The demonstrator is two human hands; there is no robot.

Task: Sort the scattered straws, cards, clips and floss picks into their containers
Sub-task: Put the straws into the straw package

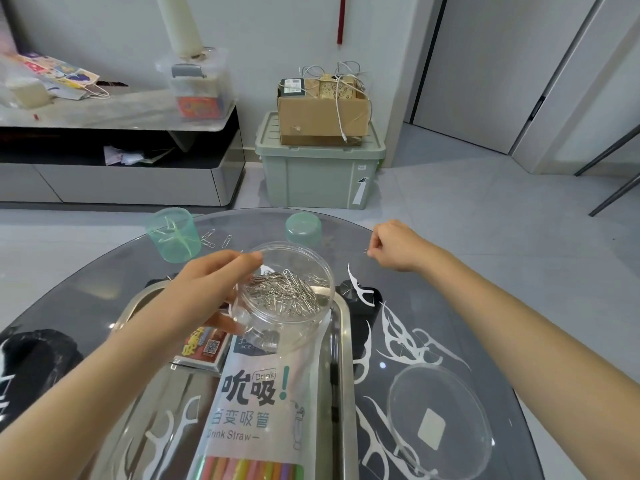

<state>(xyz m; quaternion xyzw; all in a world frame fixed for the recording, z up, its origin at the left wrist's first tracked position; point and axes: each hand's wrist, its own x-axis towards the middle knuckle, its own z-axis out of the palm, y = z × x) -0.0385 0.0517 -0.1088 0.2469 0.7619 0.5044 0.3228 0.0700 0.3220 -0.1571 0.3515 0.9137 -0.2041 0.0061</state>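
Note:
My left hand (pixel 207 289) grips a clear round jar (pixel 287 299) holding several silver paper clips, lifted above a metal tray (pixel 341 341). My right hand (pixel 394 245) is curled at the far right of the glass table, pinching a small paper clip (pixel 367 251). Two loose clips (pixel 216 237) lie near a green cup (pixel 173 235) that holds floss picks. White floss picks (pixel 398 337) are scattered on the table to the right of the tray, and more (pixel 173 431) lie in the tray. A straw bag (pixel 256 410) with coloured straws lies in the tray.
The jar's clear lid (pixel 440 420) lies at the right front. A green cap (pixel 304 228) stands at the table's far edge. A card box (pixel 204 344) sits in the tray under the jar. A black object (pixel 38 358) is at the left edge.

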